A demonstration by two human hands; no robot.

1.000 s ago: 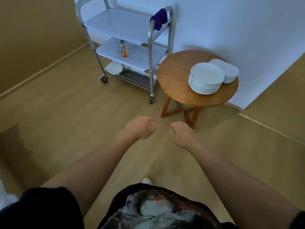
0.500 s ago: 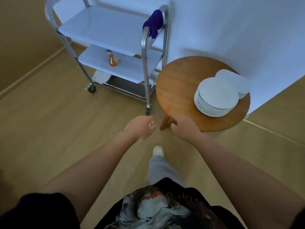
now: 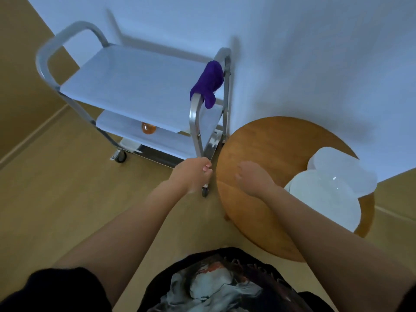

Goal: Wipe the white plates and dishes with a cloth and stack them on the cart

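Note:
A stack of white plates (image 3: 324,199) sits on the right side of a round wooden table (image 3: 265,145), with a smaller pile of white dishes (image 3: 340,170) behind it. A purple cloth (image 3: 208,83) hangs over the right handle of a metal cart (image 3: 135,86) with white shelves. My left hand (image 3: 191,174) is a loose fist in front of the cart's near leg, holding nothing. My right hand (image 3: 253,176) hovers over the table's left part, fingers curled, with nothing in it. My right forearm covers part of the plate stack.
An orange bottle (image 3: 148,128) stands on the cart's middle shelf. The cart stands against a white wall, close to the table's left edge. Tan wooden floor spreads to the left and front.
I have walked closer: cart and table now loom larger and nearer. My right hand went from in front of the table to above its top. The fists have kept their shape.

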